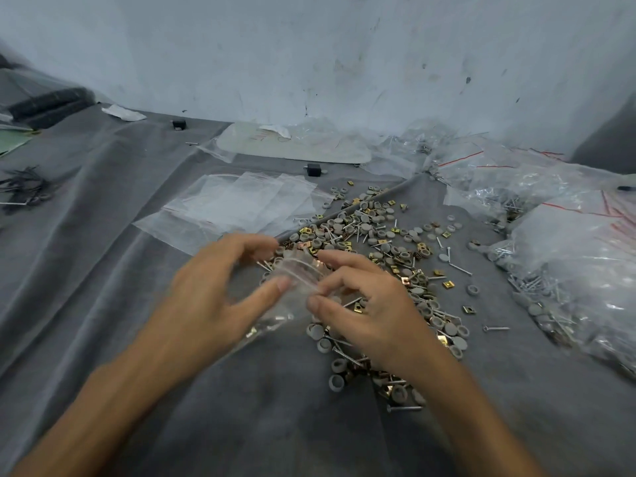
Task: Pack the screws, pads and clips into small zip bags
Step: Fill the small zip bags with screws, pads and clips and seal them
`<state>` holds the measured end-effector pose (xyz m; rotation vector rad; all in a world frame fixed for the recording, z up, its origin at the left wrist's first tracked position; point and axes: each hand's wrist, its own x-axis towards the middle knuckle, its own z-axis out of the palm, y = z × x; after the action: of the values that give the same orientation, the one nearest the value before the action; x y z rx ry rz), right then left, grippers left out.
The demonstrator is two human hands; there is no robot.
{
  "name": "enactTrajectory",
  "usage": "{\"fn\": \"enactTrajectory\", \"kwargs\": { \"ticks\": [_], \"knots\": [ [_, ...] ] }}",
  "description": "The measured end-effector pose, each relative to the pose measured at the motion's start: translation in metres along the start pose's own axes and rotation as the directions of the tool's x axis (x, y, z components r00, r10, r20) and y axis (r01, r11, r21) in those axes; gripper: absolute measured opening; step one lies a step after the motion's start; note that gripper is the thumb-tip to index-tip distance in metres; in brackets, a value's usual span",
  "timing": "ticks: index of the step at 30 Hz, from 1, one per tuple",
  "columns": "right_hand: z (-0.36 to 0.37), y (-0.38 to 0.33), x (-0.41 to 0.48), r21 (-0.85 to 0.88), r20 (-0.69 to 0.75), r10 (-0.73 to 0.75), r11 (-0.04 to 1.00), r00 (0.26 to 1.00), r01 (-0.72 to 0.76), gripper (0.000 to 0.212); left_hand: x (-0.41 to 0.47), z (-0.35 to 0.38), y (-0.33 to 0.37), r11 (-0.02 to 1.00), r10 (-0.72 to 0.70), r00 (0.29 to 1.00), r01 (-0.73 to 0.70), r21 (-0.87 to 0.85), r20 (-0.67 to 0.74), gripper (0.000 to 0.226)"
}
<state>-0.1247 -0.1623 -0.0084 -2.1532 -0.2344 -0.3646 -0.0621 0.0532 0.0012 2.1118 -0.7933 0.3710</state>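
A small clear zip bag (296, 273) hangs between both hands, just above a grey cloth. My left hand (213, 287) pinches its left side with thumb and fingers. My right hand (364, 304) pinches the right side of its mouth. A few parts show inside the bag's lower end, one of them brass. Under and beyond my right hand spreads a loose pile of grey round pads (347, 225), brass clips (447, 284) and silver screws (459, 268).
Flat unfilled zip bags (237, 201) lie left of the pile. Filled bags with red zip lines (571, 249) heap up on the right. Two small black blocks (313, 169) and a white sheet in plastic (292, 146) sit farther back, near a grey wall. Dark wire bundles (24, 191) lie far left.
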Motion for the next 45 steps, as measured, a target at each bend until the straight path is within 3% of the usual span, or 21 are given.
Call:
{"fn": "enactTrajectory", "kwargs": {
  "ticks": [4,7,10,12,15,20,35,38,42,45],
  "knots": [
    [-0.008,-0.012,0.001,0.136,-0.068,-0.028,0.99,0.997,0.037,0.006,0.004,-0.006,0.001,0.968,-0.083,0.991,0.056,-0.246,-0.102,0.01],
    [-0.01,-0.018,0.001,0.165,-0.114,-0.061,0.983,0.992,0.079,0.007,0.004,-0.006,0.004,0.941,-0.11,0.992,0.087,-0.326,-0.053,0.01],
    [-0.012,-0.022,0.0,0.156,-0.152,-0.063,0.984,0.986,0.087,0.013,0.002,-0.005,0.008,0.922,-0.093,0.996,0.091,-0.375,0.013,0.028],
    [-0.014,-0.024,-0.002,0.139,-0.167,-0.057,0.987,0.984,0.081,0.016,0.002,-0.005,0.012,0.919,-0.088,0.996,0.092,-0.384,0.028,0.022],
    [-0.017,-0.027,-0.003,0.1,-0.163,-0.054,0.992,0.985,0.071,0.017,0.002,-0.003,0.016,0.928,-0.074,0.997,0.067,-0.367,-0.006,0.01],
    [-0.022,-0.035,-0.006,0.106,-0.143,-0.03,0.993,0.989,0.046,0.024,-0.001,-0.003,0.018,0.873,-0.114,0.991,0.067,-0.483,-0.068,0.013],
    [-0.025,-0.045,-0.009,0.089,-0.145,-0.042,0.995,0.989,0.055,0.022,-0.008,0.007,0.032,0.894,-0.053,0.99,-0.012,-0.448,-0.134,0.013],
    [-0.025,-0.048,-0.01,-0.029,-0.121,-0.108,0.994,0.987,0.106,0.026,-0.012,0.012,0.039,0.923,-0.008,0.993,-0.037,-0.384,-0.116,0.005],
    [-0.023,-0.051,-0.011,-0.119,-0.121,-0.193,0.977,0.974,0.179,0.004,-0.015,0.014,0.045,0.941,0.032,0.995,-0.063,-0.333,-0.098,0.003],
    [-0.02,-0.052,-0.011,-0.268,-0.162,-0.263,0.939,0.951,0.214,0.003,-0.015,0.014,0.045,0.945,0.043,0.995,-0.068,-0.32,-0.085,0.003]
  ]
}}
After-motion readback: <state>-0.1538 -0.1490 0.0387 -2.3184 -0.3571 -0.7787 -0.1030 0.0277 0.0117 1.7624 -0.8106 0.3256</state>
